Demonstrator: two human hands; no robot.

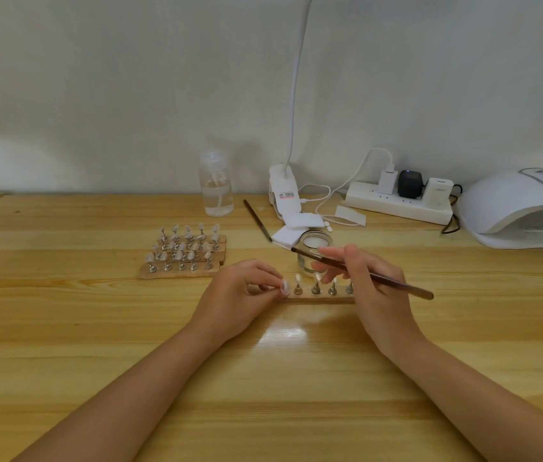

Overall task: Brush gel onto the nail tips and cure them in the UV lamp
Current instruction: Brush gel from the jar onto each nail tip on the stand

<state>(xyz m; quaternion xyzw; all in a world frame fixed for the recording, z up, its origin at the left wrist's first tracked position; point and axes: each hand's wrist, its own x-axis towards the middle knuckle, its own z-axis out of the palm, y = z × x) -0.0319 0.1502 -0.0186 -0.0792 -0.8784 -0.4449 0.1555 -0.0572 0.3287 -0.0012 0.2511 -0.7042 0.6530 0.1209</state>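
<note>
The left hand (241, 288) pinches a nail tip (285, 287) at the near strip's (318, 296) left end between curled fingertips. The right hand (368, 288) grips a brush (360, 272), bristles past its fingers over the glass jar (313, 253). The UV lamp (523, 208) sits well off to the right.
</note>
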